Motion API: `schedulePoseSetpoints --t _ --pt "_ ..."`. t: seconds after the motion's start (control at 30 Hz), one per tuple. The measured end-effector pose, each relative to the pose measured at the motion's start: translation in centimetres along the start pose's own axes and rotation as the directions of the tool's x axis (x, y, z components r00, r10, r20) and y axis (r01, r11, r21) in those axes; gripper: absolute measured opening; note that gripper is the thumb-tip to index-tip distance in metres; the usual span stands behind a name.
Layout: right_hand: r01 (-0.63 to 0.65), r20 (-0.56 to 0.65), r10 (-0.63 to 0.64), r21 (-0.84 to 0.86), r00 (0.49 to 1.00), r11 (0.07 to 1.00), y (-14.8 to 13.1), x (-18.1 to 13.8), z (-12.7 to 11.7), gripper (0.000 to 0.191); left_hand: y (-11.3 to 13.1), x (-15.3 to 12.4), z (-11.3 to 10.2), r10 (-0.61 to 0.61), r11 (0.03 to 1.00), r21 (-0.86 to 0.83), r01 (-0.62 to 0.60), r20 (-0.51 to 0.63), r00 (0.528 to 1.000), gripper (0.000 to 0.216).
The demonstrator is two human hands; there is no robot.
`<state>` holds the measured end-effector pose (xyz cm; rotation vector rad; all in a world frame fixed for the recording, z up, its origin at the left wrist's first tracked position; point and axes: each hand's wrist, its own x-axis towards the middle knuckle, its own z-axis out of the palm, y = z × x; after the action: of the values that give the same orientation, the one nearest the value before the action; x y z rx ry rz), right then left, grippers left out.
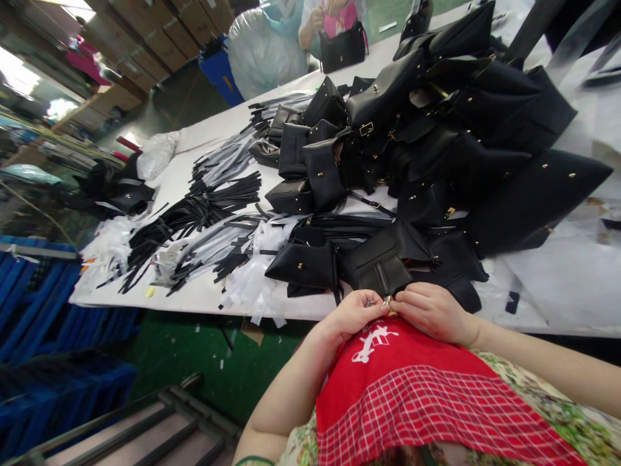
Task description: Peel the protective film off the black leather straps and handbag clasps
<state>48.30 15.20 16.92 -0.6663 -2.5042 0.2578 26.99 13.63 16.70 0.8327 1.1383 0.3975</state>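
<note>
At the table's front edge, close against a red apron, both my hands meet at a small gold metal clasp point(388, 303). The clasp sits at the end of a black strap on a black handbag point(376, 259), which lies on the table just beyond my fingers. My left hand point(361, 310) pinches the clasp from the left, fingers closed. My right hand point(431, 312) has its fingers curled over the clasp's right side. The fingertips partly hide the metal. Left of this bag rests a smaller black pouch point(303, 265) with a gold stud.
A large pile of black bags point(436, 142) covers the table's right and middle. Bundles of black straps point(194, 213) and white plastic wrapping point(252, 278) lie to the left. Across the white table point(198, 133), another person's hands point(325, 16) hold a black bag. Blue pallets point(39, 304) stand at left.
</note>
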Motion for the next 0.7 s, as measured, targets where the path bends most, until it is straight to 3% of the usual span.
schedulePoseSetpoints --t 0.07,0.17,0.27,0.33,0.37,0.43,0.5,0.6,0.7 --pt "0.012 0.010 -0.012 -0.010 1.000 1.000 -0.1 0.1 0.1 0.027 -0.1 -0.2 0.4 0.030 0.999 0.026 -0.029 -0.035 0.999 0.035" --pt "0.047 0.039 -0.046 -0.015 0.998 0.999 -0.2 0.4 0.2 0.028 0.3 -0.7 0.9 0.089 0.941 0.335 -0.041 -0.127 0.988 0.019" --pt "0.051 0.050 -0.050 -0.025 0.997 0.998 -0.2 0.6 0.1 0.029 0.8 -1.1 0.4 0.259 0.683 0.729 0.047 -0.302 0.917 0.012" --pt "0.023 0.038 -0.022 -0.030 0.999 0.999 0.0 0.5 0.0 0.029 0.9 -1.3 -0.8 0.336 0.550 0.820 0.160 -0.393 0.856 0.012" --pt "0.007 0.031 -0.006 -0.027 1.000 1.000 0.1 0.4 0.0 0.029 0.8 -1.3 -1.6 0.339 0.538 0.823 0.184 -0.410 0.847 0.012" --pt "-0.020 0.019 0.020 -0.011 1.000 1.000 0.3 0.2 0.0 0.028 0.6 -1.5 -3.3 0.324 0.599 0.791 0.126 -0.384 0.865 0.014" --pt "-0.036 0.009 0.036 0.007 0.999 0.999 0.3 0.0 0.1 0.025 0.3 -1.6 -4.4 0.355 0.718 0.696 -0.033 -0.325 0.877 0.015" --pt "-0.112 -0.039 0.114 0.068 0.993 0.991 0.6 0.0 0.3 0.018 0.1 -1.7 -4.7 0.383 0.882 0.400 -0.250 -0.300 0.874 0.016" --pt "-0.277 -0.114 0.305 0.213 0.945 0.937 2.5 0.9 0.7 0.013 0.2 -1.8 -4.1 0.300 0.952 0.035 -0.303 -0.286 0.910 0.022"
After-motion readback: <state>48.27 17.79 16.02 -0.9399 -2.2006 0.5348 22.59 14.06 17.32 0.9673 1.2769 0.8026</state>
